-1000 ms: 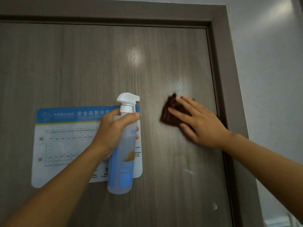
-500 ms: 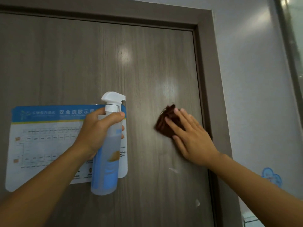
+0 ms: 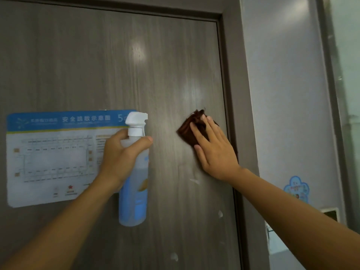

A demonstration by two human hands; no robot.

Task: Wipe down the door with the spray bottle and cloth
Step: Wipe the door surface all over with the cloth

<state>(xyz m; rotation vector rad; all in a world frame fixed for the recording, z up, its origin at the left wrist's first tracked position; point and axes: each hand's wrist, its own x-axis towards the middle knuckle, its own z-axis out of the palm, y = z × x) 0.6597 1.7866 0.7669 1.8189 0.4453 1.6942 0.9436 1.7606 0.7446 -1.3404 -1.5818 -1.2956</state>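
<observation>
A grey-brown wood-grain door (image 3: 120,71) fills most of the view. My left hand (image 3: 121,158) grips the neck of a translucent blue spray bottle (image 3: 134,193) with a white trigger head, held upright in front of the door. My right hand (image 3: 212,151) lies flat with straight fingers, pressing a dark brown cloth (image 3: 188,131) against the door near its right edge. Most of the cloth is hidden under my palm.
A blue-and-white evacuation plan sign (image 3: 52,158) is stuck on the door at the left. The dark door frame (image 3: 235,94) runs down the right, then a pale wall (image 3: 282,94) with a small blue sticker (image 3: 296,189). Small white marks (image 3: 194,181) dot the door below the cloth.
The view has shifted right, so the door and sign sit further left and more wall shows. My right hand and the cloth moved slightly down the door. The bottle stays gripped.
</observation>
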